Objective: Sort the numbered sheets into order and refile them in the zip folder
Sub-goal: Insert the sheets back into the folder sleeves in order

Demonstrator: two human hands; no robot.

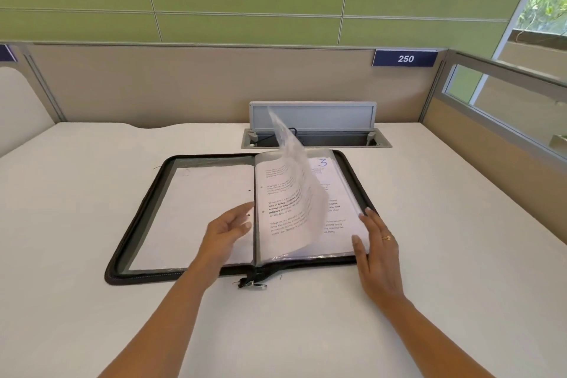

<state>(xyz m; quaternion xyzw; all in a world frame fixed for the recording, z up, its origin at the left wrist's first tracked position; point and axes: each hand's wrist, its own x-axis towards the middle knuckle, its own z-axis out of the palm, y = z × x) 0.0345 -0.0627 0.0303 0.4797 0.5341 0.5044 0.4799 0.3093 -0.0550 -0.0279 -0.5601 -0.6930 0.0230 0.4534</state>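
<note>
Head view. Shows a black fabric zip folder (159, 275) spread open and flat on the white tabletop (76, 301), just short of a grey lidded cable hatch (313, 115).

Catches one clear plastic sleeve holding a printed sheet (294, 181) mid-turn, curved and blurred above the spine, seemingly touched by neither hand.

Finds the left hand (228, 232) released, fingers loosely bent over the left page beside the spine, holding nothing. Finds the right hand (380, 252) flat, straight fingers pressing the outer edge of the right-hand stack.

Reveals a blue handwritten 3 (322, 162) at the top corner of the right-hand sheet.

Reads as the checking step: leafing through to learn the numbers, nothing pulled out yet. Calls next for noting each number, then sliding sheets out of their sleeves for reordering.

Places the spine running near to far, the opened folder's long axis left to right, the sheet tops toward the beige partition (184, 83), and the metal zip pull (253, 284) at the spine's near end.
</note>
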